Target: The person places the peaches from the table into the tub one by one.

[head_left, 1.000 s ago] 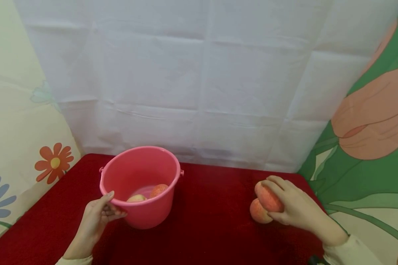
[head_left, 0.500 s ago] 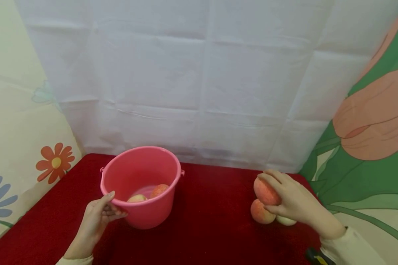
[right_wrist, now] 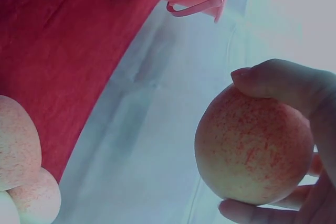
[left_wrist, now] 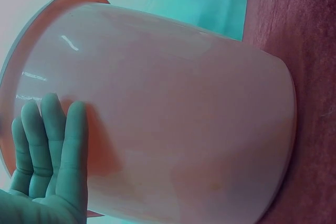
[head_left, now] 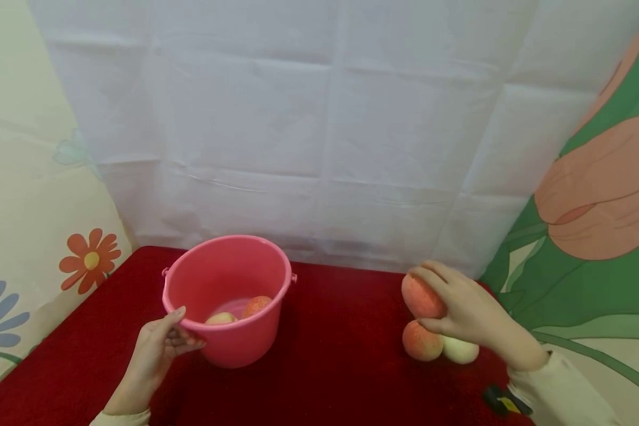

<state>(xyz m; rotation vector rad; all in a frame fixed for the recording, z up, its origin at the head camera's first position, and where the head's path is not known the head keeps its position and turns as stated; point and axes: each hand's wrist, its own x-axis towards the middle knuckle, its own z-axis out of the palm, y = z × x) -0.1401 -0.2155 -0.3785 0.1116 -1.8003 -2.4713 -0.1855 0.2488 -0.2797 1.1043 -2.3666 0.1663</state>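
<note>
A pink bucket [head_left: 234,343] stands on the left of the red-covered table. My left hand [head_left: 154,355] grips its near-left rim, thumb over the edge and fingers against the outer wall; in the left wrist view the fingers [left_wrist: 76,150] lie along that wall. Inside the bucket are a red peach [head_left: 257,306] and a pale one [head_left: 220,318]. On the right, my right hand [head_left: 465,313] holds a reddish speckled peach [right_wrist: 252,150] between thumb and fingers. Just below it in the head view lie a red peach [head_left: 423,341] and a pale peach [head_left: 460,349], side by side.
The red cloth [head_left: 346,355] covers the table between bucket and peaches. A white sheet [head_left: 319,148] hangs behind the table. Flower-patterned cloth [head_left: 591,284] stands at the sides. A black object with a yellow mark [head_left: 495,400] lies by the right sleeve.
My right hand has raised its peach and moved slightly left and away from me, uncovering the pale peach on the table. The left hand and bucket hold still.
</note>
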